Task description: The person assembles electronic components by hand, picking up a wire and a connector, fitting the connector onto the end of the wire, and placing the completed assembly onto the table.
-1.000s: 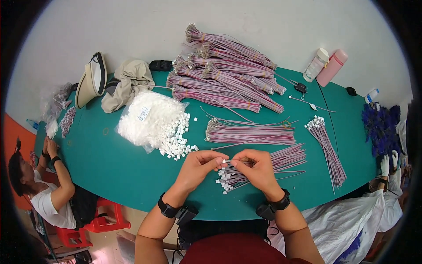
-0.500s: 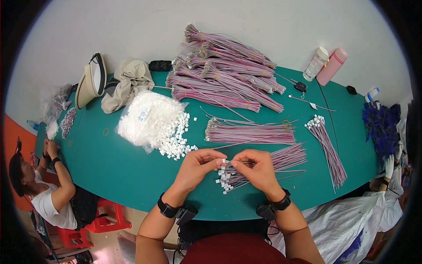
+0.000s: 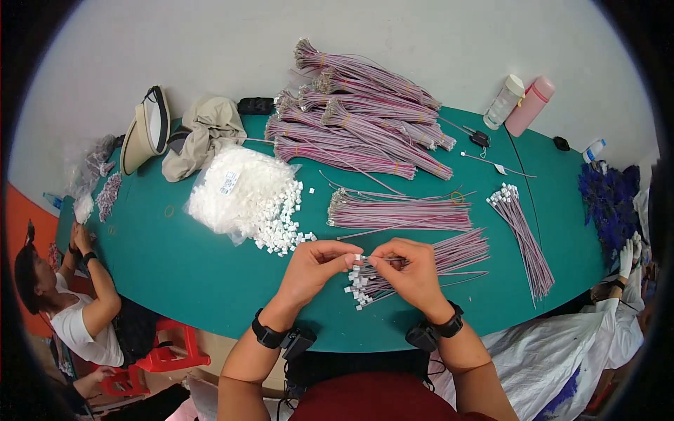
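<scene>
While the left hand pinches a white plastic block and the right hand a thin grey wire above the green counter, grip the wire, likely light and limp, near its tip.

The place is a workshop for small hand assembly. A long green worktop runs along a plain pale wall. Toward its far edge lies a heap of banded pink-and-grey wire bundles; nearer, left of the middle, a clear bag spills loose white connectors. At least 2 other people are at it: a co-worker beside red plastic stools at the left end, and white-gloved hands by purple-blue material at the right end.
</scene>
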Tool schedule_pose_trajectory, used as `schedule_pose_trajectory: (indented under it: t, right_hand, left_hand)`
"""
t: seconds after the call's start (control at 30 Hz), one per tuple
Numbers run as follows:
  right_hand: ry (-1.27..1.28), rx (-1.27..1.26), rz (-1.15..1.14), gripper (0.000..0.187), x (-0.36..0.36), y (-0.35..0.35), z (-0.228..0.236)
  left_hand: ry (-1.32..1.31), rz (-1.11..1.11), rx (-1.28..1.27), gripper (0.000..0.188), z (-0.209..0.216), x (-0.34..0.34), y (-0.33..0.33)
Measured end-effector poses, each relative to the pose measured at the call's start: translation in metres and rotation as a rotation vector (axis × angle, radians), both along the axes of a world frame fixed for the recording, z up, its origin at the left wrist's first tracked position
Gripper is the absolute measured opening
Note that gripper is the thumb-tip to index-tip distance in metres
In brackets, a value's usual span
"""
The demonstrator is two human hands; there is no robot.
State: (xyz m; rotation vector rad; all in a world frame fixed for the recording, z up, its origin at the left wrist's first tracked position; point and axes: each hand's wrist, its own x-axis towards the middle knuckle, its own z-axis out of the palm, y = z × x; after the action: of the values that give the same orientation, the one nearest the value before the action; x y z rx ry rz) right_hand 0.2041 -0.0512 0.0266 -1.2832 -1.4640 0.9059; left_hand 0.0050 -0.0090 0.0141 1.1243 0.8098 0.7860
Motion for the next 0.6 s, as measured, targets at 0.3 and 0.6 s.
schedule_pose_trajectory:
  t: [0.3,0.6]
  right_hand:
    - [-0.083,0.093,0.021,0.007,-0.0018,-0.0011,0.0028]
    - [-0.009,0.015,0.029,0.006,-0.0002,0.0,-0.0004]
  left_hand:
    - [0.048,-0.001,0.021,0.018,-0.0029,-0.0013,0.0003]
    - [0.041,-0.003,0.034,0.018,-0.005,-0.0004,0.0004]
